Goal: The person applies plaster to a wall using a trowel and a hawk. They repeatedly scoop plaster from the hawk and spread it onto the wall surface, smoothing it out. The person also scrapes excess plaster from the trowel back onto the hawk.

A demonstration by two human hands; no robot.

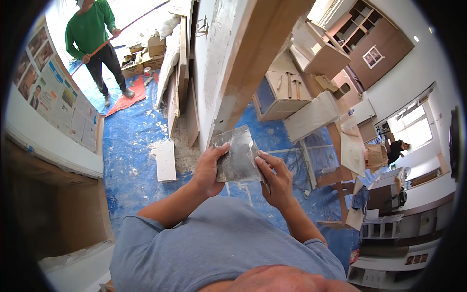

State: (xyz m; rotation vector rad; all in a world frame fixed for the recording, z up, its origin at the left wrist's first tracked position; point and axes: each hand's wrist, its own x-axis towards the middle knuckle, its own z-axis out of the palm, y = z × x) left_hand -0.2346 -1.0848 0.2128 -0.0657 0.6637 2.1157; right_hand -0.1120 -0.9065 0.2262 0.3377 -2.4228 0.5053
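Observation:
A flat, roughly square grey metal plate (238, 158) with pale smears is in front of my chest, above the blue floor sheet. My left hand (210, 168) is closed on its left side, thumb on top and fingers hidden beneath. At the opposite edge, my right hand (276, 176) grips with bent fingers near a ragged, whitish lip. A thin dark edge shows below the right fingers; I cannot tell whether it belongs to the plate or to a second tool. Just beyond the plate stands the end of a wall with a brown wooden edge (253, 63).
A white block (166, 160) is on the dusty blue sheet (129, 180). Boards (181, 82) lean against the wall. At upper left, a person in a green top (92, 29) holds a long pole. Hammers (289, 85) lie on a cabinet (279, 104); another person (396, 150) is far right.

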